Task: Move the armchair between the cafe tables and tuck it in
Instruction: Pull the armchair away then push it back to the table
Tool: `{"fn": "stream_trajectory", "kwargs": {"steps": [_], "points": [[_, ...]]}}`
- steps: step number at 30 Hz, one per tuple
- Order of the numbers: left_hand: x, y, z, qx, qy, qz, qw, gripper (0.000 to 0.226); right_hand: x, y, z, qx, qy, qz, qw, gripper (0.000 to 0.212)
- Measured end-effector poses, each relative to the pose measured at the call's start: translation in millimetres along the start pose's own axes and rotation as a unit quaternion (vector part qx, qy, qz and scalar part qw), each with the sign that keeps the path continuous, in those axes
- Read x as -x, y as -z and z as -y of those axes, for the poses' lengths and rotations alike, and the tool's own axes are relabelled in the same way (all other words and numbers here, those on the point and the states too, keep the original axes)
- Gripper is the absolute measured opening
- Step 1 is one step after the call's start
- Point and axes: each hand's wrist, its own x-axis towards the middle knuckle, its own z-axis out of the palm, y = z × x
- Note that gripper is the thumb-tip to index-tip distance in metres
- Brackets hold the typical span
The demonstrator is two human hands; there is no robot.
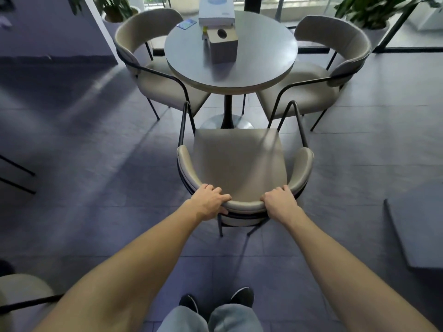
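Note:
A beige armchair (237, 161) with a curved padded back and thin black metal legs stands right in front of me, its seat facing a round grey cafe table (259, 65). My left hand (209, 202) grips the left part of the backrest's top edge. My right hand (280, 203) grips the right part of that edge. The chair's front legs stand just short of the table's pedestal base (227, 121), and the seat is outside the tabletop's rim.
Two matching armchairs flank the table, one at left (148, 68) and one at right (335, 68). A tissue box (223, 45) and a white box (217, 10) sit on the tabletop. Another table's corner (419, 226) is at right; a chair (19, 291) at lower left.

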Motion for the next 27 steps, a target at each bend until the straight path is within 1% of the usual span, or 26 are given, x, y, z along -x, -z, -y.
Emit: {"fn": "stream_trajectory", "kwargs": {"steps": [7, 15, 17, 19, 22, 25, 27], "points": [[-0.1, -1.0, -0.3, 0.004, 0.000, 0.001, 1.000, 0.047, 5.4, 3.6, -1.6, -0.002, 0.006, 0.016, 1.000, 0.030], [-0.5, 11.7, -3.5, 0.032, 0.001, 0.027, 0.999, 0.048, 9.6, 14.9, -5.1, -0.036, 0.013, 0.033, 0.999, 0.028], [2.6, 21.5, -8.6, 0.041, 0.009, 0.031, 0.999, 0.049, 15.3, 24.0, -5.9, -0.055, 0.018, 0.035, 0.998, 0.032], [7.3, 39.8, -16.5, 0.046, 0.029, 0.017, 0.998, 0.052, 25.9, 41.4, -11.7, -0.075, 0.022, 0.051, 0.996, 0.040], [9.6, 80.9, -23.6, 0.039, 0.057, -0.027, 0.997, 0.054, 37.2, 76.6, -28.3, -0.084, 0.020, 0.059, 0.995, 0.048], [5.6, 141.1, -26.7, 0.034, 0.073, -0.074, 0.994, 0.051, 42.3, 124.4, -56.7, -0.073, 0.013, 0.033, 0.997, 0.050], [-1.1, 185.0, -30.4, 0.036, 0.081, -0.100, 0.991, 0.050, 42.3, 154.4, -80.3, -0.067, 0.012, -0.003, 0.998, 0.049]]}}
